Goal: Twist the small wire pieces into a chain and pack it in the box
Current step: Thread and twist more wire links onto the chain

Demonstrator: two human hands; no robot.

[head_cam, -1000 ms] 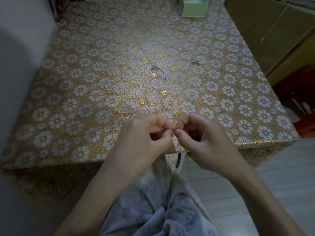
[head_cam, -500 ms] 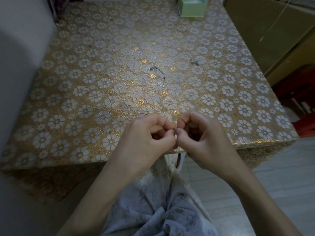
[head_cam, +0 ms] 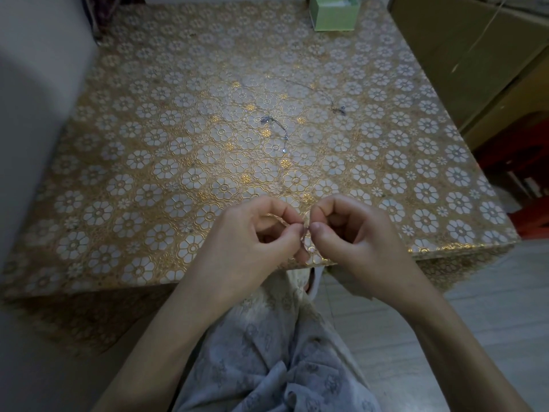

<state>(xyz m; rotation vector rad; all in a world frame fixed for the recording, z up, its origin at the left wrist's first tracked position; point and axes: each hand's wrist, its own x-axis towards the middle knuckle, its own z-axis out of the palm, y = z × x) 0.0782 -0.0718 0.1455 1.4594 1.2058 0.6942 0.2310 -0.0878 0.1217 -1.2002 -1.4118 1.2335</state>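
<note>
My left hand (head_cam: 246, 236) and my right hand (head_cam: 350, 236) meet over the table's near edge, thumb and forefinger of each pinched on a thin wire piece (head_cam: 305, 230) between them. The wire is tiny and mostly hidden by the fingertips. A fine silver chain (head_cam: 280, 130) with small beads lies loose at the table's middle. A second thin strand (head_cam: 337, 107) lies to its right. The pale green box (head_cam: 332, 13) stands at the table's far edge, right of centre.
The table (head_cam: 148, 173) wears a gold cloth with white flowers. A pale wall or cushion (head_cam: 35, 84) borders the left side. A wooden cabinet (head_cam: 475, 55) stands to the right, with red items on the floor below it.
Both hands stay together at the near edge. The fingertips have shifted slightly around the wire. The chain on the table has not moved.
</note>
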